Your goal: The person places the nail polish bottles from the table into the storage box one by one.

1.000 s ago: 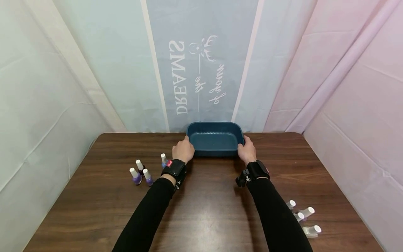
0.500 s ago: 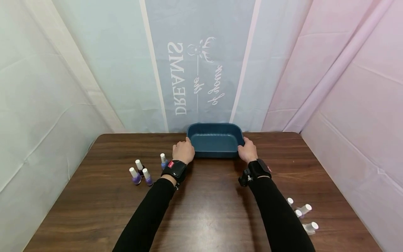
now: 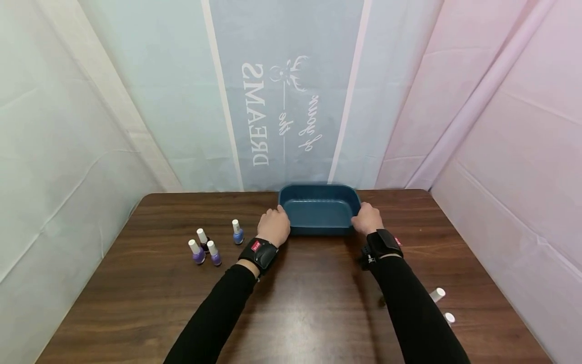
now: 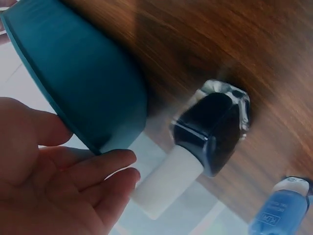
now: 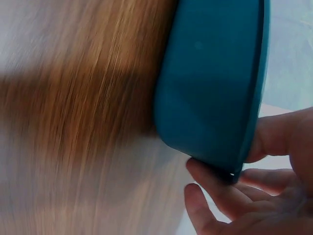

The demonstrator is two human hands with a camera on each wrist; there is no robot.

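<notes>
A dark teal rectangular tray (image 3: 320,231) sits at the far side of the wooden table, and both hands hold it by its ends. My left hand (image 3: 275,226) grips the left end, thumb and fingers either side of the rim in the left wrist view. My right hand (image 3: 368,219) pinches the right end, with fingers (image 5: 215,183) under the rim of the tray (image 5: 210,83). Just past the left fingertips, in the left wrist view, is a nail polish bottle (image 4: 208,127) with dark polish and a white cap. The tray's inside shows nothing in it.
Left of the left hand stand a blue nail polish bottle (image 3: 238,236), two purple bottles (image 3: 198,255) and a dark bottle (image 3: 203,240). White-capped bottles (image 3: 438,294) at the right are partly hidden by the right sleeve (image 3: 409,303). A printed curtain (image 3: 291,111) hangs behind the table.
Both hands have moved the tray to the right and slightly toward me. The blue bottle now shows fully beside the left wrist, while the right sleeve covers more of the right-hand bottles.
</notes>
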